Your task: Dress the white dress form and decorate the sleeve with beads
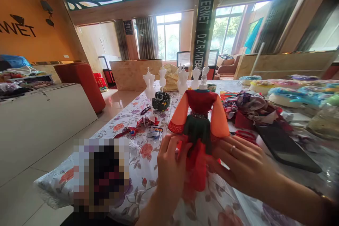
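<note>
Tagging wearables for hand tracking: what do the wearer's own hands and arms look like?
No gloves. The right hand wears a shiny ring; there's a dark item farther up that arm, too dim to identify. The left hand shows no ring, its forearm no sleeve.

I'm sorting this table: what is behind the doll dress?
Behind the dress, small white mannequins and a greenish container show. It covers some mannequins' lower parts; whatever else it hides cannot be seen.
</note>
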A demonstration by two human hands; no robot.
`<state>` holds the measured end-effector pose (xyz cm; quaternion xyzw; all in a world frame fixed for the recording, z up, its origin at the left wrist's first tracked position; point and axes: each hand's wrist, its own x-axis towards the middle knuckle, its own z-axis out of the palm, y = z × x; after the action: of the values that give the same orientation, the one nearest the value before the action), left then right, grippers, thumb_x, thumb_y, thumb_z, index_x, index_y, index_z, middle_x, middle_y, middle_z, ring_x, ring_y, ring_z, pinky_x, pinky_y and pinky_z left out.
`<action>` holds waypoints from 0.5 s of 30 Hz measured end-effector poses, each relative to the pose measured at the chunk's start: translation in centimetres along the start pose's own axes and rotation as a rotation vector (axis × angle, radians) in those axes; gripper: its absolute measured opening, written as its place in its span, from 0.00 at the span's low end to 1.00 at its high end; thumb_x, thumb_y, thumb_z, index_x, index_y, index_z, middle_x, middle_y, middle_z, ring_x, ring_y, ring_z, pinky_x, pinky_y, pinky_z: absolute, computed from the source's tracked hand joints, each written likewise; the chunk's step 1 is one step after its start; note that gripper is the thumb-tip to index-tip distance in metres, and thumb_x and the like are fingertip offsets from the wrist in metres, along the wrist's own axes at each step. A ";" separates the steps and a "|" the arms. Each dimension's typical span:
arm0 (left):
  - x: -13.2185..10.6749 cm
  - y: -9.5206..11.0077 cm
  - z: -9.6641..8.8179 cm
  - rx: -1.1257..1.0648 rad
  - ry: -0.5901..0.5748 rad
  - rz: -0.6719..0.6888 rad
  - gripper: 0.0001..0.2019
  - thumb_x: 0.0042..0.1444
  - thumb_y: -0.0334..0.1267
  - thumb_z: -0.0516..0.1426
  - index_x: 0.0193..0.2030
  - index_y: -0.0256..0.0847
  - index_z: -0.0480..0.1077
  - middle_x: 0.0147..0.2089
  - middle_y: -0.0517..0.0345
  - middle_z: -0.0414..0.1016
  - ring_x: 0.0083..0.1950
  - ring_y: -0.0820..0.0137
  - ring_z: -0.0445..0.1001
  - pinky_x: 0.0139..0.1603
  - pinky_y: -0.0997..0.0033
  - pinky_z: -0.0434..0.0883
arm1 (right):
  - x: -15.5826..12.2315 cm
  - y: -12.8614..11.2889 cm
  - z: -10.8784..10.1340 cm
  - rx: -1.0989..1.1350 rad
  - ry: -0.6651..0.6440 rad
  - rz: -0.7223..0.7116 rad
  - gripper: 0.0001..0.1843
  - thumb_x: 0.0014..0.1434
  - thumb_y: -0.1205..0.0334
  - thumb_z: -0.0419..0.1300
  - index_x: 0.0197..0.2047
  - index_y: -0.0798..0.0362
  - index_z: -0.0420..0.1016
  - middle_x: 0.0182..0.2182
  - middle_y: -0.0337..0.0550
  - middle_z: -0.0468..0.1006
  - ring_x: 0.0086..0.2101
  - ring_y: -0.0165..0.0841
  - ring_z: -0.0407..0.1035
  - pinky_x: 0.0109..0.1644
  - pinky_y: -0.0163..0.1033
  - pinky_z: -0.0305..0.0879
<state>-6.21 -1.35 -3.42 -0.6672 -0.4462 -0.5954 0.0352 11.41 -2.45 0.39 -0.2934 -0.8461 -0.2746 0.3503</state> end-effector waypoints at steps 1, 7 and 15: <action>-0.3 -0.1 0.1 0.000 -0.007 -0.027 0.08 0.52 0.24 0.60 0.34 0.41 0.69 0.33 0.61 0.73 0.35 0.73 0.72 0.35 0.75 0.69 | -0.3 -0.3 0.3 0.004 -0.047 0.073 0.14 0.58 0.61 0.52 0.22 0.45 0.72 0.18 0.43 0.77 0.19 0.40 0.73 0.21 0.45 0.71; -2.0 -0.7 0.8 -0.071 -0.018 -0.303 0.07 0.53 0.26 0.56 0.37 0.42 0.71 0.34 0.58 0.76 0.35 0.68 0.74 0.35 0.70 0.70 | -0.5 -1.7 2.5 0.147 -0.404 0.636 0.20 0.43 0.40 0.49 0.11 0.43 0.63 0.10 0.43 0.72 0.13 0.46 0.69 0.14 0.43 0.49; -2.5 -1.0 0.7 -0.243 -0.113 -0.586 0.09 0.49 0.28 0.55 0.37 0.43 0.70 0.31 0.61 0.77 0.32 0.68 0.74 0.32 0.72 0.69 | -1.7 1.2 2.4 0.346 -0.510 0.556 0.11 0.43 0.49 0.50 0.17 0.39 0.70 0.20 0.41 0.79 0.20 0.41 0.73 0.18 0.43 0.58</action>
<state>-6.05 -1.80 -6.18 -0.5416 -0.5462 -0.5913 -0.2424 12.17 -0.55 -2.01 -0.5063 -0.8278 0.0582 0.2345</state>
